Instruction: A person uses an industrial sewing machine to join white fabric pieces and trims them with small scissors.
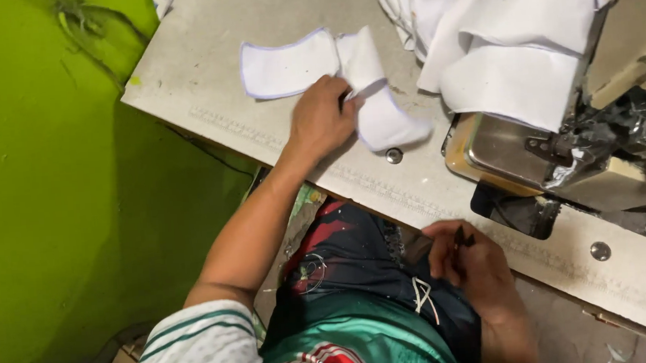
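My left hand [321, 119] rests on the worn sewing table [204, 69] and pinches a small white fabric piece [378, 100] that is folded over. A second flat white fabric piece [286, 66] with stitched blue edges lies just left of it. Near the table's front edge, over my lap, my right hand [466, 259] is closed around a small dark tool [461, 237], possibly thread snips.
An overlock sewing machine [597, 138] stands at the right with a pile of white cloth [512, 35] draped over it. A bright green wall [47, 191] runs along the left. Two round metal plugs [394, 155] sit in the tabletop.
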